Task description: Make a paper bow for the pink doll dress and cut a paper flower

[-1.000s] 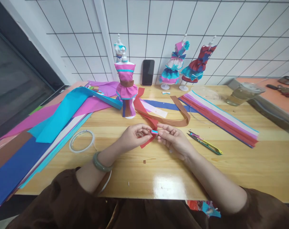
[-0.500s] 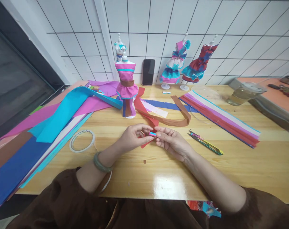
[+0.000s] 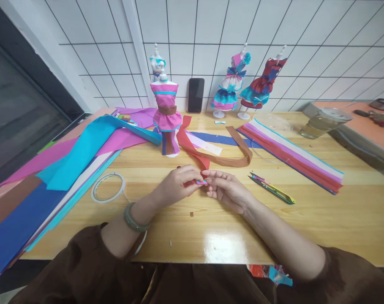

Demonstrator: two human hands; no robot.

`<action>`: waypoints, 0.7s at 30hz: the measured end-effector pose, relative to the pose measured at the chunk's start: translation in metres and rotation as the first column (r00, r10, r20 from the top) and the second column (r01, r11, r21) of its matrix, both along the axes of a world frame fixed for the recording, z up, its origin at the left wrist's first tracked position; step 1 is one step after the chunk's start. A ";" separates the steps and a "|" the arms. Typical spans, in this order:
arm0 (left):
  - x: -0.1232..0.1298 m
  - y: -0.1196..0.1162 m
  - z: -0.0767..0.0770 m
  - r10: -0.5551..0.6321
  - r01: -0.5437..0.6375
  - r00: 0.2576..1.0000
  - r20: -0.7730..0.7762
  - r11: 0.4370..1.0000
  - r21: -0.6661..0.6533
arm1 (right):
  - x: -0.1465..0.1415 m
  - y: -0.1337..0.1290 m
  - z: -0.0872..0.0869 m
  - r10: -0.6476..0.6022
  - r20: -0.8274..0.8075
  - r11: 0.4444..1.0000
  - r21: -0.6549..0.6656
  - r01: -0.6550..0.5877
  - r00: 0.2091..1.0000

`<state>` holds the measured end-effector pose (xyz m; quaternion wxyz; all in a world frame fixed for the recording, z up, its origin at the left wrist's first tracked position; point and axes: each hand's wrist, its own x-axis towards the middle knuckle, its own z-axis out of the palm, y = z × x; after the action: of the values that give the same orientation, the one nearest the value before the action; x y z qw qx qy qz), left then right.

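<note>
Between my fingertips is a small folded strip of pink and blue crepe paper (image 3: 202, 182). My left hand (image 3: 183, 182) pinches its left end, thumb hidden behind the curled fingers. My right hand (image 3: 226, 189) grips the right end between thumb and index finger, the other fingers loosely curled. A red paper strip (image 3: 202, 160) runs under and behind the hands. Beyond them stands a mini dress form (image 3: 166, 103) in a pink paper dress with a brown waistband. Thread snips (image 3: 272, 190) with a yellow and green handle lie right of my right hand.
Long crepe paper strips (image 3: 80, 152) cover the left side, beside a roll of double-sided tape (image 3: 95, 196). A layered paper stack (image 3: 293, 154) lies at right, near a lidded cup (image 3: 325, 122). A phone (image 3: 196, 96) leans on the tiled wall among more dressed forms (image 3: 231, 86).
My left fingers have curled over the small paper strip, which now shows as a thinner pink edge. My right hand keeps nearly the same hold. The view has shifted slightly.
</note>
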<state>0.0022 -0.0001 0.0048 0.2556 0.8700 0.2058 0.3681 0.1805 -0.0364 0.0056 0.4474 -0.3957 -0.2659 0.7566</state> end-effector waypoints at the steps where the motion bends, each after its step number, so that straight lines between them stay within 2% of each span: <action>1: 0.000 0.000 -0.001 -0.004 0.004 1.000 0.003 1.000 -0.003 | 0.000 0.000 0.000 0.003 -0.001 1.000 -0.003 -0.003 1.000; 5: 0.000 0.000 -0.002 0.023 -0.021 0.999 0.031 0.997 -0.076 | 0.000 0.000 0.001 0.019 -0.006 1.000 0.002 -0.019 1.000; 9: 0.000 -0.001 -0.001 0.090 -0.055 0.988 0.129 0.965 -0.256 | 0.002 0.001 0.002 0.011 0.015 0.999 0.042 -0.012 1.000; 13: 0.000 -0.002 0.001 0.170 -0.060 0.962 0.213 0.895 -0.443 | 0.002 -0.001 0.004 -0.022 0.117 0.975 0.224 -0.004 0.993; 17: 0.000 -0.002 0.002 0.179 -0.051 0.956 0.233 0.881 -0.470 | -0.004 -0.006 0.008 -0.123 0.281 0.893 0.449 -0.017 0.952; 21: 0.001 -0.002 0.003 0.151 -0.044 0.966 0.208 0.895 -0.444 | -0.008 -0.009 0.009 -0.178 0.383 0.857 0.512 -0.048 0.907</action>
<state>0.0027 -0.0025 0.0076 0.4475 0.7290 0.2943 0.4264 0.1725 -0.0449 0.0144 0.4946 -0.4240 -0.5321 0.5408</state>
